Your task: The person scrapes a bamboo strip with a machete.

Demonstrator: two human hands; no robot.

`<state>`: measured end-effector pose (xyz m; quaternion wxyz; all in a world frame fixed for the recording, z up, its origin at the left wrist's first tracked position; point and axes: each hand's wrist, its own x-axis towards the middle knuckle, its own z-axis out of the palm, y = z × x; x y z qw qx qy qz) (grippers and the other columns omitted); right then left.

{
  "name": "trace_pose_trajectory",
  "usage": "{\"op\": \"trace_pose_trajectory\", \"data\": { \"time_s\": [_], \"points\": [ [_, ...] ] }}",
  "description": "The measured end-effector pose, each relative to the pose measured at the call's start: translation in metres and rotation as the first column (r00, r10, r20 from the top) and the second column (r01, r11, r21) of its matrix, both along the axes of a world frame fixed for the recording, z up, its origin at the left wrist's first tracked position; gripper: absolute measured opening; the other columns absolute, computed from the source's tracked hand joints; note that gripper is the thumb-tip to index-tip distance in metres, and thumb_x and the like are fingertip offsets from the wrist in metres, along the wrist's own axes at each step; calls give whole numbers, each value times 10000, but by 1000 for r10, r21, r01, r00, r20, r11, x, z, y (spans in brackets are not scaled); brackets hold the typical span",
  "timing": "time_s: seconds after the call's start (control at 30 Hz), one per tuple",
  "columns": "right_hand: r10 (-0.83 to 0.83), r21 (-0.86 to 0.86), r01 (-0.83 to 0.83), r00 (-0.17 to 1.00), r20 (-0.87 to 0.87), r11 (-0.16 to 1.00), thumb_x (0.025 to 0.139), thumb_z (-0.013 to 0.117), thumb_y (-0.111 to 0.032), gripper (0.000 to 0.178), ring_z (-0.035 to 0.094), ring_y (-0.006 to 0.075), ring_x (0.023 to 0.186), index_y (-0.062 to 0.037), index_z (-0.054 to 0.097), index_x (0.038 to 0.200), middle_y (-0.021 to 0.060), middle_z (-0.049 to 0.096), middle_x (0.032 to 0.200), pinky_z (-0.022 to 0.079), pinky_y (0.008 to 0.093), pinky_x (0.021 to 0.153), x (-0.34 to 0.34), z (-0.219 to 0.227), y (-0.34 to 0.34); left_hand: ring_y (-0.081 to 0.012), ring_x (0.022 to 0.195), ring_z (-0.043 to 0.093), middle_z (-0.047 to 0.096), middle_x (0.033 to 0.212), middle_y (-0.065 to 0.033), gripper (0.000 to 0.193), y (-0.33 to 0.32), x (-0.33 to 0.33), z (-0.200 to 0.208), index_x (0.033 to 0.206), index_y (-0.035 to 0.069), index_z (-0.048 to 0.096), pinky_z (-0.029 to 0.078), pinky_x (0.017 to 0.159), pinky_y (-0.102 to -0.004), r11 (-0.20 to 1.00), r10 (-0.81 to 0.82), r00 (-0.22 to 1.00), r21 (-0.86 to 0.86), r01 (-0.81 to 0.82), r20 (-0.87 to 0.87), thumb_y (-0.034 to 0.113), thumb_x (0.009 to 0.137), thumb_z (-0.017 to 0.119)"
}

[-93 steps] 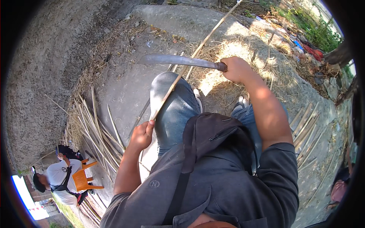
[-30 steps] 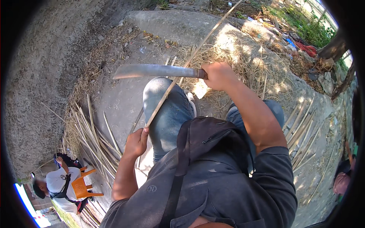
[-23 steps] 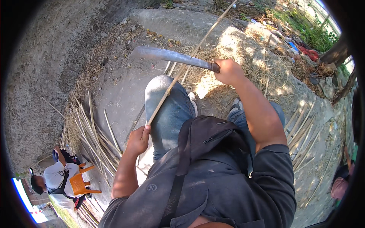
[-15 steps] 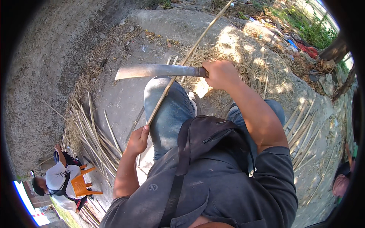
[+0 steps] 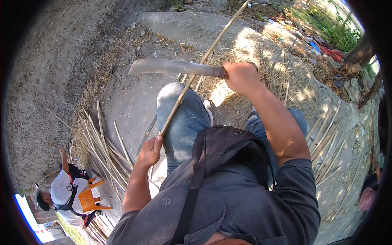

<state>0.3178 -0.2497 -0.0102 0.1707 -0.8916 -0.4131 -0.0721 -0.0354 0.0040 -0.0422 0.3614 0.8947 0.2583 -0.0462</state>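
My right hand [image 5: 241, 77] is closed round the handle of a machete [image 5: 171, 67]. The broad blade points left and lies across a long bamboo strip [image 5: 181, 97]. My left hand [image 5: 150, 150] grips the strip's lower end, thumb stretched along it. From there the strip slants up to the far right, passing over my left knee [image 5: 175, 96]. Whether the blade touches the strip or passes just above it, I cannot tell.
Bundles of cut strips [image 5: 100, 139] lie at the left and more strips [image 5: 324, 139] at the right. Shavings [image 5: 261, 57] cover the ground ahead. A person [image 5: 67, 192] sits on an orange chair [image 5: 86, 198] at lower left. A black bag [image 5: 228, 149] rests on my lap.
The machete has shifted slightly to the right along with my right hand, and its blade face has turned darker. My left hand still holds the strip in nearly the same place.
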Motion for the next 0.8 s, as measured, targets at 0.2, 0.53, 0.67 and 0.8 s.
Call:
{"op": "trace_pose_trajectory", "data": {
  "time_s": [0.2,0.53,0.67,0.8],
  "points": [
    [69,-80,-72,997,-35,994,816,675,-199,169,730,362,851,-145,700,975,120,734,846,562,508,791,17,-11,-3,-275,712,521,554,709,-183,746,11,2,-3,861,-52,599,448,695,-435,999,-26,998,-29,24,-55,598,1093,317],
    [100,3,-101,980,-172,995,827,656,-197,151,703,406,828,-125,683,957,165,705,806,548,534,781,-9,-1,5,-224,701,491,519,683,-102,734,11,-1,-3,819,-34,584,438,677,-406,997,-11,999,-77,8,-39,599,1093,332],
    [165,-56,-171,982,-86,984,751,671,-138,173,707,385,797,-133,693,922,149,697,768,558,512,708,2,-3,-4,-210,680,472,506,668,-78,740,5,-2,-3,808,-30,580,428,660,-391,997,-9,1000,-70,10,10,607,1090,332],
    [52,68,-46,995,-82,997,755,696,-150,149,707,379,799,-130,692,902,154,699,776,559,512,726,11,-16,-4,-183,656,446,498,660,-36,757,11,5,2,773,-17,568,410,637,-367,993,14,997,-113,-22,-71,630,1083,325]
  ]
}}
